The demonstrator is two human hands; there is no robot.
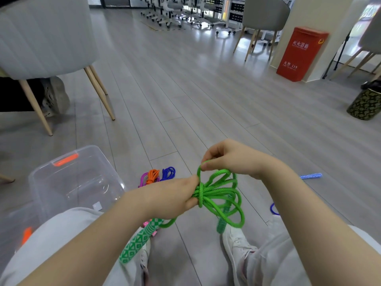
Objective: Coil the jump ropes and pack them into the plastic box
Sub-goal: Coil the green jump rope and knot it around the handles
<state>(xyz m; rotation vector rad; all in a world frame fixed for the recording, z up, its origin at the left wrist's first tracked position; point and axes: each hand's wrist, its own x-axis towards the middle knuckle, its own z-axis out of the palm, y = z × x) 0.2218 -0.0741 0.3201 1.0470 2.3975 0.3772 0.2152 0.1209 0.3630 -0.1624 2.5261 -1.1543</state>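
green rope (220, 195) bundle gripped at its wrapped waist by left hand (175, 199), right hand (228, 157) pinching the loose loop just above, box (41, 176) off left.

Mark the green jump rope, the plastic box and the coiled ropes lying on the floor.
green jump rope (214, 195): head view, on the wrapped middle of the bundle.
plastic box (61, 178): head view, on its clear near wall.
coiled ropes on the floor (153, 176): head view, on the orange coil.
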